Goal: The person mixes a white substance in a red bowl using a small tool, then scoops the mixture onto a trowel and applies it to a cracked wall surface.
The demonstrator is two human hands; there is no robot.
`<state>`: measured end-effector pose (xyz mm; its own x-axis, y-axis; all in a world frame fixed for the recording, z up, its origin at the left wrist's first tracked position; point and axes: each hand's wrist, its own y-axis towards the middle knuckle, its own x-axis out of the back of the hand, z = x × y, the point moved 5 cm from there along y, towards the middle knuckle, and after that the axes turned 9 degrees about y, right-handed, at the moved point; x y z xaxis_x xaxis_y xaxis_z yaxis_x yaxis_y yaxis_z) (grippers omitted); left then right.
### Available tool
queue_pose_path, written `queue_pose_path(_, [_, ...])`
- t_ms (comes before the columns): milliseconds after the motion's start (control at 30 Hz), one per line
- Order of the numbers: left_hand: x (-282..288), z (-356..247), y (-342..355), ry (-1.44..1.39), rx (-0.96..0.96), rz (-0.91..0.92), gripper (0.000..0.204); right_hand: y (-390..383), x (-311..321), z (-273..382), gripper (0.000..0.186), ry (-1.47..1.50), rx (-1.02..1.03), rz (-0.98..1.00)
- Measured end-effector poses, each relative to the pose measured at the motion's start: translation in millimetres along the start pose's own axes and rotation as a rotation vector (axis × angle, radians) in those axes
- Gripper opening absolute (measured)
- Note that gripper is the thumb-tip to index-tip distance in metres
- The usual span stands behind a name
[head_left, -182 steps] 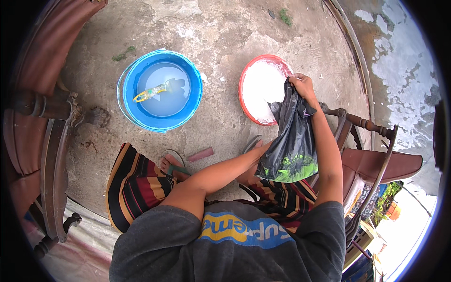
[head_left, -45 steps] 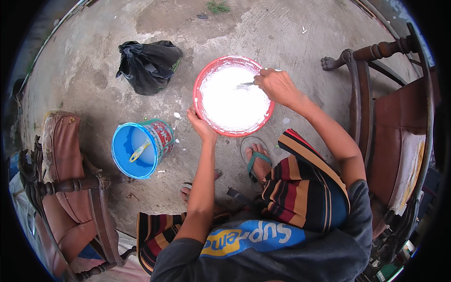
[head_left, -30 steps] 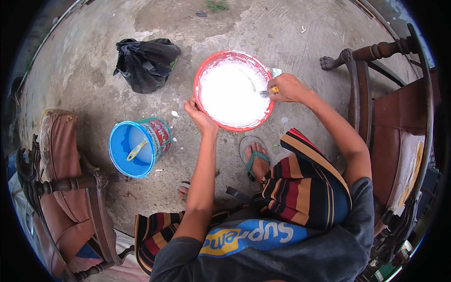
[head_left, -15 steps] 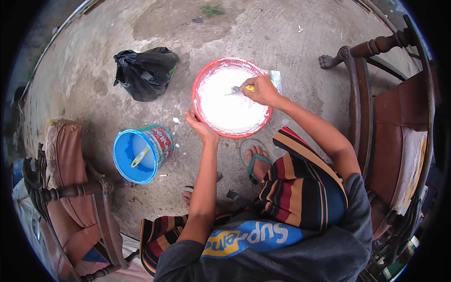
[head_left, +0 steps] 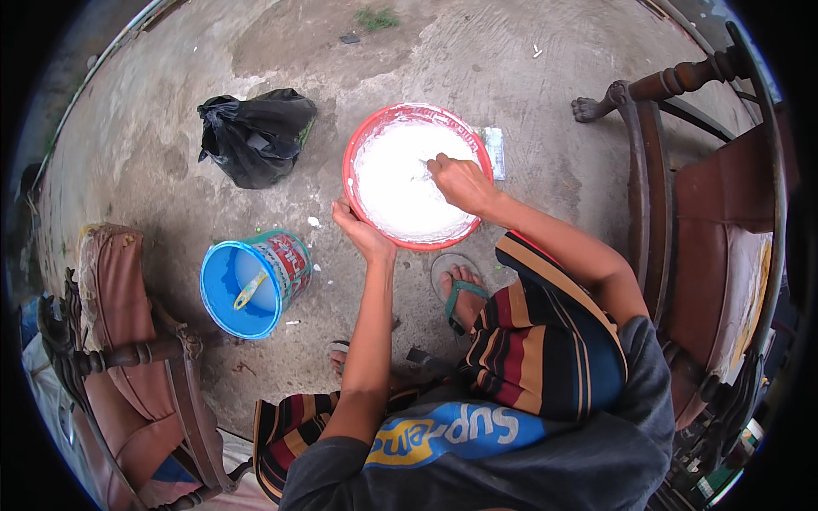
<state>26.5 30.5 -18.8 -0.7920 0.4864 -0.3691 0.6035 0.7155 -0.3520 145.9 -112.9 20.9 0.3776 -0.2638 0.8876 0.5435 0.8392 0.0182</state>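
Note:
A red basin stands on the concrete in front of me, full of a thick white paste. My right hand is over the paste, its fingers closed round a putty knife. The knife's tip is down in the paste, and its handle is mostly hidden by my hand. Cupped against the basin's near left side, my left hand holds it, thumb up along the outside. Several white smears cling to the basin's inner wall.
A blue-lined bucket with pale liquid and a yellow-handled tool stands to the left. Beyond it sits a black plastic bag. Worn wooden chairs with brown padding flank me, one left, one right. My sandalled foot is near the basin.
My right hand has turned over and shifted slightly left and down in the basin, so the yellow handle no longer shows. My left hand stays at the basin's side.

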Motion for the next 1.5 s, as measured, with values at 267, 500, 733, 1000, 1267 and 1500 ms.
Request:
queue_pose_path(267, [1.1,-6.5,0.1,-0.030,0.047,-0.036,0.060,-10.3,57.3,25.4,0.023,0.366,0.064,0.336])
queue_pose_path(500, [4.3,-0.2,5.7,0.037,0.009,0.002,0.059,0.3,48.0,-20.6,0.018,0.124,-0.080,0.215])
queue_pose_path(733, [-12.7,-12.9,-2.5,-0.004,0.049,-0.062,0.057,38.3,52.6,-16.3,0.032,-0.043,0.315,-0.160])
queue_pose_path(1000, [-3.0,-6.0,8.8,-0.022,0.035,-0.047,0.055,-4.3,57.0,-65.8,0.028,0.034,-0.111,0.269])
queue_pose_path(1267, [-14.6,-10.2,6.1,-0.031,0.035,-0.063,0.054,-33.9,33.1,-14.4,0.030,0.561,-0.064,0.376])
queue_pose_path(1500, [-4.3,-6.5,10.9,-0.017,0.012,-0.018,0.054,28.0,27.4,-17.1,0.027,0.242,0.003,0.036])
